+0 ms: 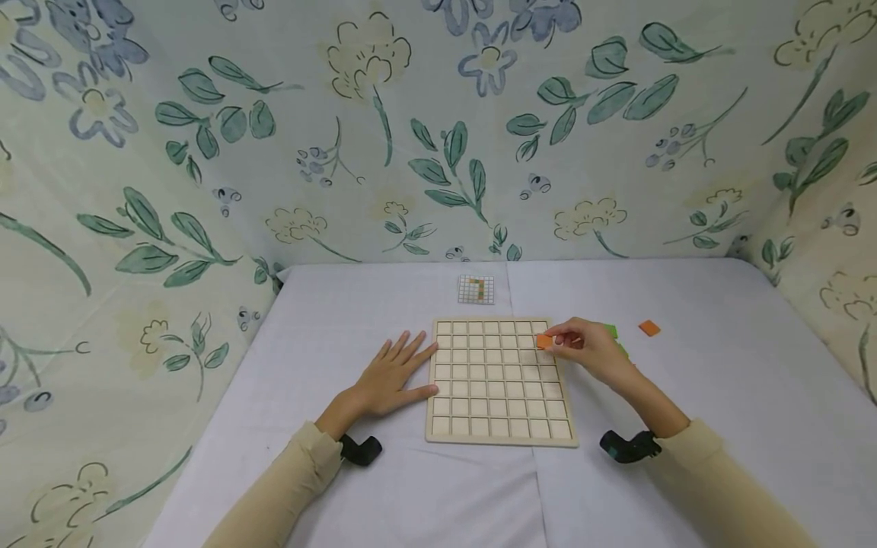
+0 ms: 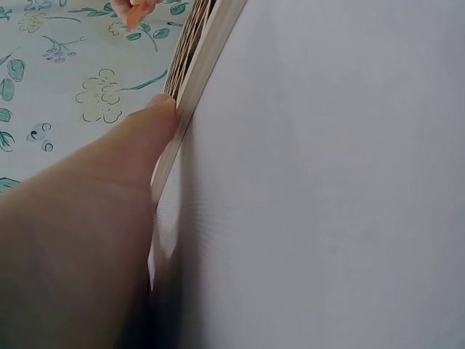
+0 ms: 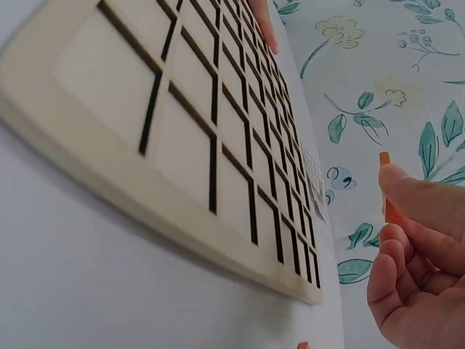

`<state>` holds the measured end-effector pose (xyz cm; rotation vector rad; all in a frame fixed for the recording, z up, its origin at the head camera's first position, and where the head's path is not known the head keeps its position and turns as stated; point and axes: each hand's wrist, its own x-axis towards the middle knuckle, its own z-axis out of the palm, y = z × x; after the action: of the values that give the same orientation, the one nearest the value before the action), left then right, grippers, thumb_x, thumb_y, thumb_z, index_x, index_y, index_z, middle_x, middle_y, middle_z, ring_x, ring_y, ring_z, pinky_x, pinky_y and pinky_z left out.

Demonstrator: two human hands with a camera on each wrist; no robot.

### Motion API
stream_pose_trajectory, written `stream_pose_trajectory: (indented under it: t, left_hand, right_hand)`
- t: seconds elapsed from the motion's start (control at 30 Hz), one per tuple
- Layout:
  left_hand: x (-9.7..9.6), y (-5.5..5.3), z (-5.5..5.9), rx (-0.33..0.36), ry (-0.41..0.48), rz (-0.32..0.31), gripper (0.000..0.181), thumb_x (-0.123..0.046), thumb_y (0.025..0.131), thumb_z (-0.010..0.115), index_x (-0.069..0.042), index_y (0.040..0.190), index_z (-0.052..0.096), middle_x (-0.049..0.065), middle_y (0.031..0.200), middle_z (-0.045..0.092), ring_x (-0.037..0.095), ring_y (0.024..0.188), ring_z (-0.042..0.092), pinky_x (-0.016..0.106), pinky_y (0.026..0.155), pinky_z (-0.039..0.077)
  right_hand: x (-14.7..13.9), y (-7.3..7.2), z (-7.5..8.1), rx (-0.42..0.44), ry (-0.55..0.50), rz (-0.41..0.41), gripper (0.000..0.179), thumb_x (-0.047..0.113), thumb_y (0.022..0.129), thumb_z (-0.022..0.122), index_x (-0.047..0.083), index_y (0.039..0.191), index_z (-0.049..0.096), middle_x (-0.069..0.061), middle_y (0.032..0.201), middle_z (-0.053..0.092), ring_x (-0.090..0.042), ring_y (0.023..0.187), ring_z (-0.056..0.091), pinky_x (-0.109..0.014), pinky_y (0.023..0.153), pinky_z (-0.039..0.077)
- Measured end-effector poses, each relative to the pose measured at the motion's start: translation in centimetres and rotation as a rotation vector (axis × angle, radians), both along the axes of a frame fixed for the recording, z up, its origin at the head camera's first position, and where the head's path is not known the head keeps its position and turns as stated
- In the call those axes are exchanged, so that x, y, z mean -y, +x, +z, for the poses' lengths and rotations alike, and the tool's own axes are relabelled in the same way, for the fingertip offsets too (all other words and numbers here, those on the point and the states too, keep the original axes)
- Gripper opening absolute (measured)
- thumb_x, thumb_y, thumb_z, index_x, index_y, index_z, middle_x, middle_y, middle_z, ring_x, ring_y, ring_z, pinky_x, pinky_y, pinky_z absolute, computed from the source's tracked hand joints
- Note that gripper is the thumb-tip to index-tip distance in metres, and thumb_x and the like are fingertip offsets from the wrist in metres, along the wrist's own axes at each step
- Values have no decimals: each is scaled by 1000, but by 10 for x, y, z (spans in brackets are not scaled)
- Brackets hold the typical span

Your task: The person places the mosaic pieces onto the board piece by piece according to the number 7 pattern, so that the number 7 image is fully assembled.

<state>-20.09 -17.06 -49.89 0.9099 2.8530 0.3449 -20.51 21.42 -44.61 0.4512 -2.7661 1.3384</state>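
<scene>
Left hand (image 1: 392,377), fingers wide, against left edge of grid board (image 1: 496,377). Patterned card (image 1: 476,290) just beyond. Orange tile (image 1: 543,342) over board's far right corner, pinched by right hand (image 1: 593,352). Green pieces (image 1: 612,330) partly hidden behind; loose orange square (image 1: 649,328) farther right.

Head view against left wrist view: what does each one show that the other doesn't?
Only the head view: the small card with a coloured pattern beyond the board, a loose orange tile to the right, and green tiles partly hidden by the right hand.

Only the left wrist view: the board's left outer side, seen up close.

Both: the grid board, the left hand touching its left edge, the right hand pinching an orange tile, and the flowered backdrop.
</scene>
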Motion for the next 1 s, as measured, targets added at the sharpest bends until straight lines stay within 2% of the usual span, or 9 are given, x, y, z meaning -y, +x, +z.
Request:
stream_pose_trajectory:
  t: [0.3, 0.5, 0.67, 1.0]
  left_hand:
    - [0, 1, -1, -18, 6, 3, 81, -70, 97, 37, -27, 162, 13, 5, 167, 5, 32, 152, -2, 54, 119, 0]
    - [0, 3, 1, -49, 31, -2, 81, -67, 98, 41, -23, 161, 19, 8, 166, 10, 35, 151, 3, 56, 119, 4]
    - [-1, 2, 0, -57, 34, -1, 81, -67, 98, 40, -22, 161, 19, 8, 166, 11, 35, 151, 4, 56, 119, 4]
    - [-1, 2, 0, -60, 35, -2, 80, -68, 98, 40, -23, 161, 20, 8, 166, 12, 35, 151, 5, 56, 119, 5]
  right_hand:
    - [33, -16, -2, 41, -47, 39, 27, 7, 85, 79, -6, 108, 72, -8, 86, 61, -22, 79, 54, -22, 65, 47]
    - [53, -27, -5, 57, -73, 72, 26, 5, 83, 81, -7, 106, 73, -8, 85, 62, -20, 78, 53, -22, 64, 45]
    - [69, -33, -8, 109, -88, 90, 26, 4, 83, 80, -6, 106, 73, -6, 84, 62, -19, 77, 54, -22, 65, 46]
    - [89, -42, -13, 139, -115, 118, 28, 2, 83, 80, -10, 106, 72, -9, 84, 64, -17, 74, 54, -20, 62, 46]
